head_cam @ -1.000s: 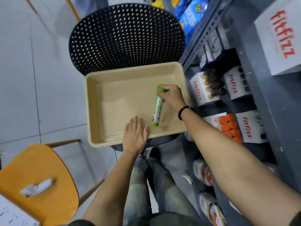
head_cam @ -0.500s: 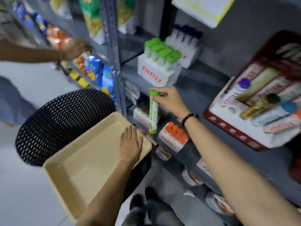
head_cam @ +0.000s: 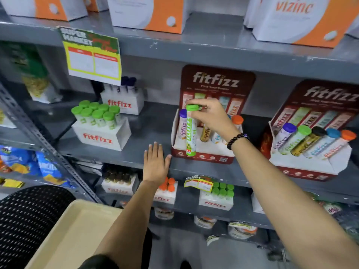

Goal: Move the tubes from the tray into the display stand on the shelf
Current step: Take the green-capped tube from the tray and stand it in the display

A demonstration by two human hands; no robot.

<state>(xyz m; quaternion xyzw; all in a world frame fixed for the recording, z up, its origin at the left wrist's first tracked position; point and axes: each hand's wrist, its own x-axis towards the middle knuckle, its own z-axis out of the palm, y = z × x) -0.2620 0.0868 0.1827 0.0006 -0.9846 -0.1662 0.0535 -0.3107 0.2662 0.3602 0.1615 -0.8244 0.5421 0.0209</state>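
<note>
On the middle shelf (head_cam: 147, 121), the right hand (head_cam: 211, 115) pinches a green-capped tube (head_cam: 191, 133) by its cap, hanging it upright in front of the display stand (head_cam: 202, 156), probably so its base can drop straight into the empty slot beside the purple-capped tube (head_cam: 182, 125). The left hand (head_cam: 155, 164) lies flat with fingers spread on the shelf edge just left of the stand, holding nothing, seemingly as a brace. The stand shows at least four tubes already seated: purple, gold, pale blue and orange-capped, some partly hidden by the hand. One tube is in hand. The visible corner of the tray (head_cam: 77, 233) below shows none.
</note>
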